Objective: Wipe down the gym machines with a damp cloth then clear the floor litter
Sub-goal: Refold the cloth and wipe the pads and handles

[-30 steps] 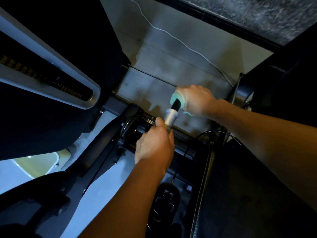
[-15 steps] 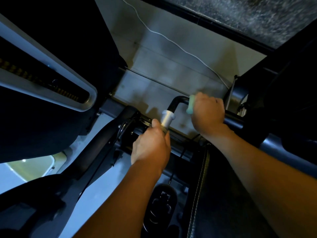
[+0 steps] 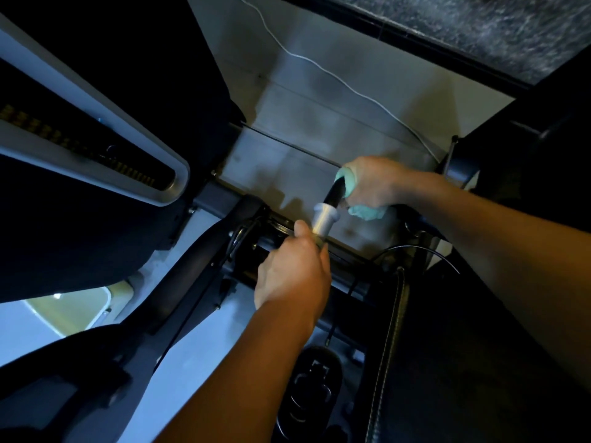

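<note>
Now the right hand (image 3: 372, 183), its grip clenching the cloth (image 3: 364, 212), has slid back toward the silver collar (image 3: 324, 219)

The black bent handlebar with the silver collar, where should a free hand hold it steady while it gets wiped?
Grip the silver metal collar from below, as the left hand does: it is a straight, round section, clear of the green cloth that the right hand wraps round the bend above.

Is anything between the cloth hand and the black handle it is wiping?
Nothing visible. The right hand wraps the mint-green cloth directly around the black curved handle; the left hand grips below the silver metal collar, clear of it.
</note>
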